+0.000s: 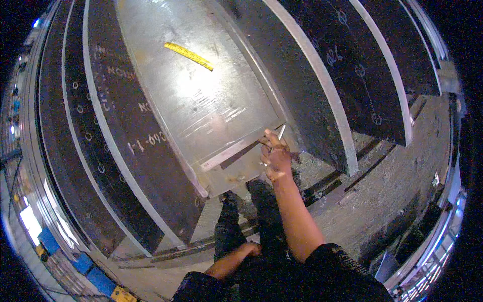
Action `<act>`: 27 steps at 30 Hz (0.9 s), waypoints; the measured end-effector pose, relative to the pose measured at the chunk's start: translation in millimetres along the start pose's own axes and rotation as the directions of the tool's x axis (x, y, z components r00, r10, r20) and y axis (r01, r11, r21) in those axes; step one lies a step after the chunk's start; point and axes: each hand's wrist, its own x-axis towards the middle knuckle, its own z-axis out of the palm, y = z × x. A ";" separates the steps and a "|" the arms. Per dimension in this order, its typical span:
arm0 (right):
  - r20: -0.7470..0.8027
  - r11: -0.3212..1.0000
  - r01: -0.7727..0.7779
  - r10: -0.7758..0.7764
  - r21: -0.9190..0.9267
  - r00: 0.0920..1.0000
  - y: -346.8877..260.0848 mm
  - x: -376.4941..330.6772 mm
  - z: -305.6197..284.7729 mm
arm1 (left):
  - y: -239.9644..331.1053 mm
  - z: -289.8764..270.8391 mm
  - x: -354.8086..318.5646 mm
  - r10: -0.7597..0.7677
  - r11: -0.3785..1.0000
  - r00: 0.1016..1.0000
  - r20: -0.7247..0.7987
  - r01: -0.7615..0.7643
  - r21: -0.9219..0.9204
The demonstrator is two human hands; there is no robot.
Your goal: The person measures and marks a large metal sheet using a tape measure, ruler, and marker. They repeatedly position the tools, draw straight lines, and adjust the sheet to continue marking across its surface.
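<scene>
My right hand (276, 158) is closed around a slim white stick (282, 132), like a piece of chalk or a marker; which one I cannot tell. It is at the right end of a flat metal straightedge (224, 157) lying across the near part of a grey steel plate (211, 113). Whether the fingers also press on the straightedge is unclear. Farther up the plate lies a yellow strip with measuring marks (189, 56), apart from both hands. My left hand (250, 248) rests against my dark trousers, its fingers largely hidden.
Tall dark steel plates stand on edge to the left (136, 136) and right (347, 70), several bearing white chalk marks and circles. Dark bars (324, 186) lie on the dusty floor (382, 196) at the right. Blue and yellow blocks (100, 282) are at the lower left.
</scene>
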 end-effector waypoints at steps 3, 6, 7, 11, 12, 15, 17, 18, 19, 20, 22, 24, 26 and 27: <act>0.030 0.998 0.056 -0.057 0.012 0.998 6.4 -0.4 1.4 | -10.2 -3.7 -4.3 -0.015 1.000 1.000 0.001 0.015 -0.020; -0.047 0.990 0.136 -0.137 -0.024 0.990 3.3 -6.5 12.7 | -18.2 -18.9 -16.4 -0.022 0.999 1.000 0.004 0.023 -0.029; -0.025 0.976 0.202 -0.204 -0.078 0.979 4.9 1.2 5.9 | -14.3 -35.6 -28.4 -0.011 1.000 1.000 0.014 0.012 -0.027; -0.006 0.923 0.324 -0.333 -0.209 0.943 19.9 26.1 -8.7 | 34.7 -173.2 -185.2 0.231 0.963 0.970 0.076 -0.217 -0.157; 0.001 0.922 0.333 -0.340 -0.198 0.940 23.8 24.7 -4.2 | 55.2 -210.3 -236.0 0.443 0.845 0.895 -0.047 -0.435 -0.310; -0.040 0.909 0.351 -0.368 -0.226 0.929 28.5 21.3 -5.2 | 116.3 -305.9 -340.6 0.524 0.637 0.706 -0.476 -0.696 -0.331; -0.080 0.885 0.342 -0.384 -0.315 0.920 33.8 25.6 -11.9 | 141.5 -360.2 -326.4 0.248 0.776 0.518 -0.819 -0.612 -0.152; -0.103 0.867 0.338 -0.399 -0.366 0.911 35.9 29.2 -18.8 | 159.6 -399.9 -308.5 0.127 0.852 0.433 -0.893 -0.508 -0.125; -0.169 0.829 0.392 -0.486 -0.399 0.857 40.5 34.3 -23.7 | 153.6 -439.4 -262.6 0.160 0.834 0.400 -0.902 -0.544 -0.093; -0.216 0.795 0.445 -0.560 -0.413 0.800 44.2 36.9 -14.3 | 147.8 -476.9 -213.9 0.111 0.744 0.426 -0.898 -0.635 -0.209; -0.141 0.849 0.408 -0.473 -0.335 0.869 36.5 28.1 8.4 | 115.1 -538.0 -145.5 -0.019 0.673 0.479 -0.877 -0.643 -0.365; -0.052 0.801 0.416 -0.482 -0.430 0.875 32.7 22.4 22.2 | 90.2 -578.7 -104.6 -0.202 0.592 0.556 -0.806 -0.587 -0.553; -0.145 0.843 0.334 -0.426 -0.422 0.893 30.6 19.6 -1.3 | 133.9 -554.7 -96.0 -0.260 0.789 0.635 -0.728 -0.295 -0.539; -0.132 0.830 0.374 -0.462 -0.415 0.877 30.4 23.2 -8.4 | 135.2 -553.9 -87.4 -0.115 0.900 0.618 -0.778 -0.266 -0.345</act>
